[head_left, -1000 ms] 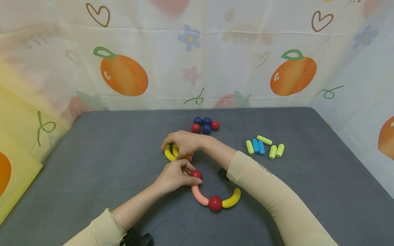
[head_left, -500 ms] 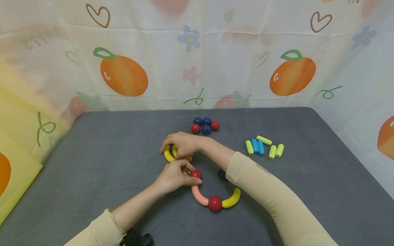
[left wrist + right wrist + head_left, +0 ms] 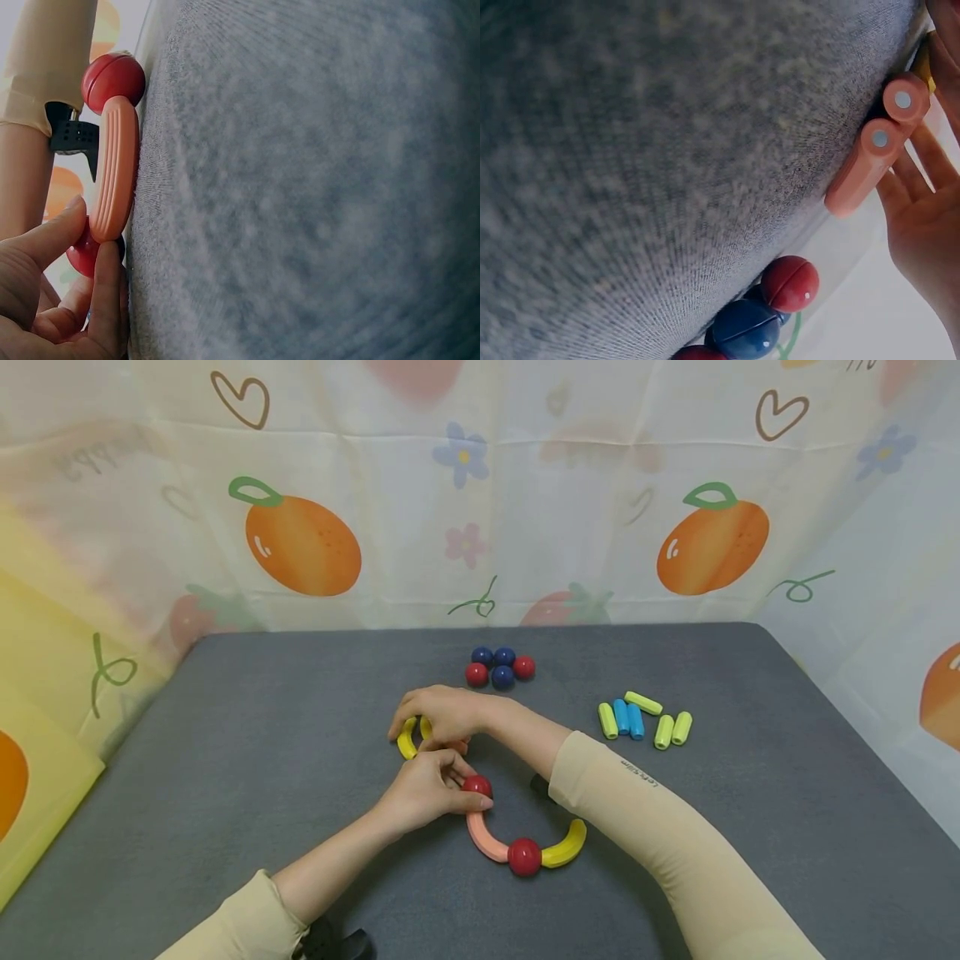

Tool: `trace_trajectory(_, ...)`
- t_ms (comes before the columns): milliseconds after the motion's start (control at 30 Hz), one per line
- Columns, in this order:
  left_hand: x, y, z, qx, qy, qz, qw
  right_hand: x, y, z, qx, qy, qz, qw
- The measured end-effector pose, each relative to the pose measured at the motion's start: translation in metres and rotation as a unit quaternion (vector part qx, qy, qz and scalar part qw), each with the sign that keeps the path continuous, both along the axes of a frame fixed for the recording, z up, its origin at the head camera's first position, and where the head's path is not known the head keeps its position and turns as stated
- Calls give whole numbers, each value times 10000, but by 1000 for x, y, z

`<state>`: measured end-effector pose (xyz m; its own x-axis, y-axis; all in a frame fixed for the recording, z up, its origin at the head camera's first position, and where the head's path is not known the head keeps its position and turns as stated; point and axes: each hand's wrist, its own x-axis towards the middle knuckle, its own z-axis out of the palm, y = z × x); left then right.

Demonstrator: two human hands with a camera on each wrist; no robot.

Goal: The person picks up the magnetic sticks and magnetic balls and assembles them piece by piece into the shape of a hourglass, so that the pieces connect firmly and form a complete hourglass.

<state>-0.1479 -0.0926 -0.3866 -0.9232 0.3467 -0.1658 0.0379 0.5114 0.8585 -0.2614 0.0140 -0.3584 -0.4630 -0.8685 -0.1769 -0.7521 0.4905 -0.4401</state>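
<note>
My left hand (image 3: 429, 787) pinches a red ball (image 3: 477, 787) between thumb and fingers. From that ball a ribbed pink curved stick (image 3: 118, 172) runs to a second red ball (image 3: 524, 857), and a yellow curved stick (image 3: 564, 845) joins its other side. Just beyond, my right hand (image 3: 446, 714) reaches down over more yellow curved sticks (image 3: 407, 739), its fingertips curled about the left one. Two pink curved sticks (image 3: 866, 169) with silver end discs lie by its palm in the right wrist view. The hand partly hides the yellow sticks.
Several red and blue balls (image 3: 503, 677) cluster at the back of the grey table (image 3: 300, 693). Short light-green rods (image 3: 663, 732) and blue rods (image 3: 636, 722) lie to the right. A printed curtain (image 3: 562, 527) stands behind the table.
The left yellow curved stick has turned and shifted slightly left and nearer under my right fingertips. My left hand and the joined chain stay in place.
</note>
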Motion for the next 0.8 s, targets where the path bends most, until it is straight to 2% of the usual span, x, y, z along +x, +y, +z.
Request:
trace_trajectory(300, 0, 0, 0, 35, 25, -2, 10000, 0, -5, -3, -54, 314, 18, 9995)
trace_trajectory(800, 0, 2, 0, -174, -4, 57, 9998, 1, -8, -1, -331, 257, -124, 9990)
